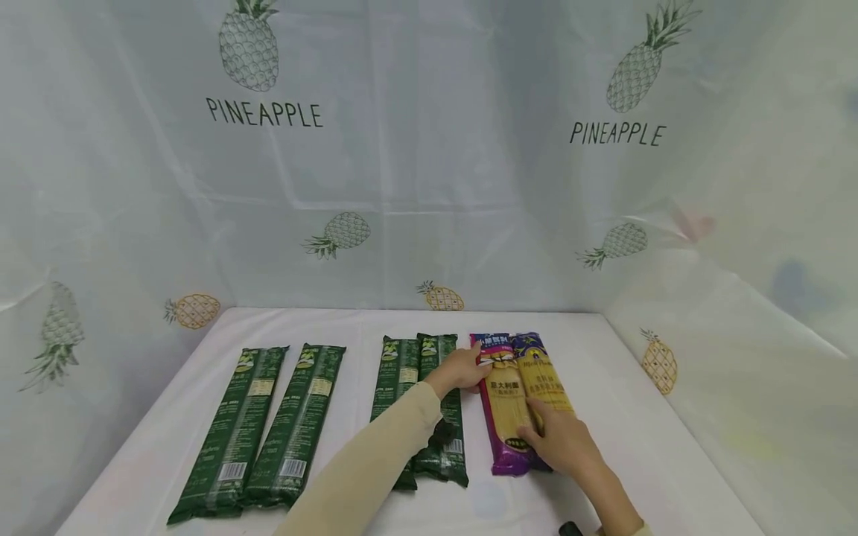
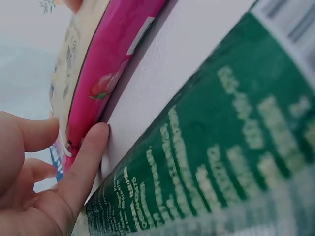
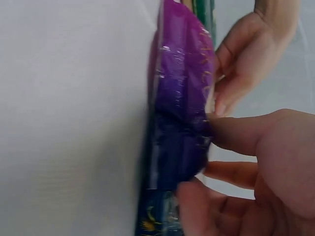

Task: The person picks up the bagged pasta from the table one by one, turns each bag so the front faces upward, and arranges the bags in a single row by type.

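Note:
Two spaghetti packs lie side by side toward the right of the white table. The pink-and-purple pack point(image 1: 507, 402) is on the left, slightly overlapping the yellow-windowed pack with a blue top point(image 1: 544, 380). My left hand point(image 1: 462, 370) reaches across to the upper left edge of the pink-and-purple pack. In the left wrist view its extended index finger lies along the pack's pink side point(image 2: 93, 93), thumb apart. My right hand point(image 1: 564, 441) rests on the lower part of the two packs, fingers spread. The right wrist view has its thumb and fingertips touching a purple-and-navy pack point(image 3: 179, 98).
A pair of green packs, the inner one point(image 1: 439, 447) and its neighbour point(image 1: 392, 383), lies under and beside my left forearm. Farther left are another two green packs point(image 1: 231, 432) point(image 1: 298, 424). A pineapple-print sheet point(image 1: 429, 164) hangs behind the table.

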`<action>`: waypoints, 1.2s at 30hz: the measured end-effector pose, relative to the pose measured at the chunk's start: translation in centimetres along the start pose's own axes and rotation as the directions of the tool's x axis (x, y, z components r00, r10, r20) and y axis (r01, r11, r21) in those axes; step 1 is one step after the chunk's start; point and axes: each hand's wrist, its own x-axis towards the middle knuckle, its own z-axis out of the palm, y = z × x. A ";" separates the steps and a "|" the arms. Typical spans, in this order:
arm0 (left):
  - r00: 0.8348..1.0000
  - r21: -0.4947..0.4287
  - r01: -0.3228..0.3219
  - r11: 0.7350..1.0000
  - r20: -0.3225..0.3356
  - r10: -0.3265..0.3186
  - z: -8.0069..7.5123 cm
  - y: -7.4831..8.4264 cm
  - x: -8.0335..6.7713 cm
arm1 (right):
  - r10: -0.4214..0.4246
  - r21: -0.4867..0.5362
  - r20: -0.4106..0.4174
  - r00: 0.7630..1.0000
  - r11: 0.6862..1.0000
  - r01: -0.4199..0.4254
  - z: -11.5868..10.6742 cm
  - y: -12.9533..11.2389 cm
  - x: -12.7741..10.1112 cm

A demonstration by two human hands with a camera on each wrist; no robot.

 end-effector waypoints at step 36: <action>0.973 -0.008 -0.091 0.996 -0.216 0.088 -6.0 -7.6 -3.4 | -0.154 0.484 0.169 0.974 0.873 0.053 3.3 -9.3 -0.9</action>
